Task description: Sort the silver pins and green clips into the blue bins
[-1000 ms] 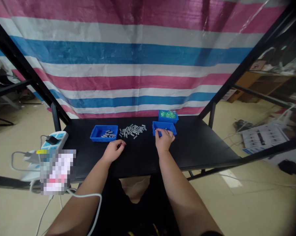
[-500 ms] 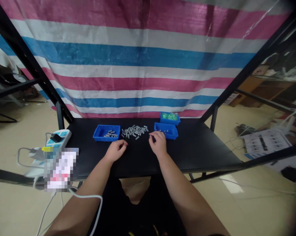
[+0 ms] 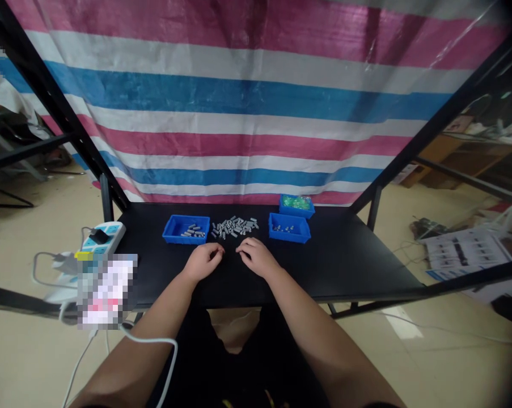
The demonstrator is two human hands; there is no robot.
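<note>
Metal pins (image 3: 234, 226) lie near the left hand (image 3: 203, 262) and right hand (image 3: 258, 258).

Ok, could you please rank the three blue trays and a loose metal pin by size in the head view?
Left tray and right tray look alike.
Rear tray looks smaller, but farther away.
Loose pin smallest.

The left hand (image 3: 203, 262) and right hand (image 3: 258, 257) rest curled on a black table (image 3: 345, 272) below loose metal pins (image 3: 234, 226).

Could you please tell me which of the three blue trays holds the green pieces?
The back tray, behind the right tray, holds the green pieces; the left tray and right tray hold grey metal pieces.
</note>
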